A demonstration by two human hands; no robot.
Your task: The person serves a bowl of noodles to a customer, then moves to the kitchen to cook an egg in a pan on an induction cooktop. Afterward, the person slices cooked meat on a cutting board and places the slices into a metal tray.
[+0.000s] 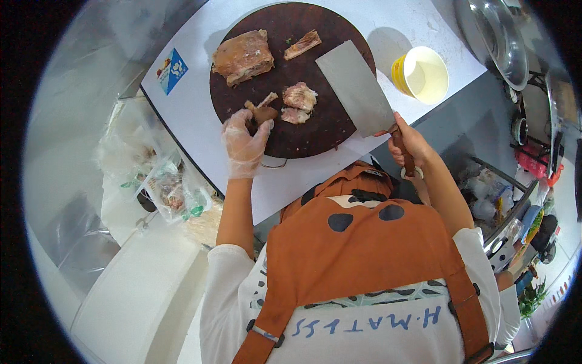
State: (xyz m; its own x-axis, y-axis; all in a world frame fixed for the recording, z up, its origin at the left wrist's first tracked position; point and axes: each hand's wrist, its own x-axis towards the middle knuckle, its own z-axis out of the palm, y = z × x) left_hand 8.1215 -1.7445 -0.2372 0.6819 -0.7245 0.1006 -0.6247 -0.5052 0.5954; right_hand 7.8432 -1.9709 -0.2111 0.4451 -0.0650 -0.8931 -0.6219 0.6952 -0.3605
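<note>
My left hand (245, 143), in a clear plastic glove, grips a bony piece of cooked meat (265, 113) at the lower left of a round, dark chopping board (318, 136). My bare right hand (411, 143) is closed around the wooden handle of a Chinese cleaver (357, 88). Its broad blade lies flat-side up over the board's right part. Two pale chunks of meat (298, 101) sit near the board's middle. Behind them are a large browned slab of meat (243, 57) and a narrow bony strip (303, 44).
The board rests on a white table (191, 109) bearing a printed sticker (173, 71). A yellow-and-white paper tub (420, 75) stands on the right. Plastic bags with food (173, 193) lie off the left edge. A steel basin (498, 41) is at upper right, above a cluttered rack (504, 200).
</note>
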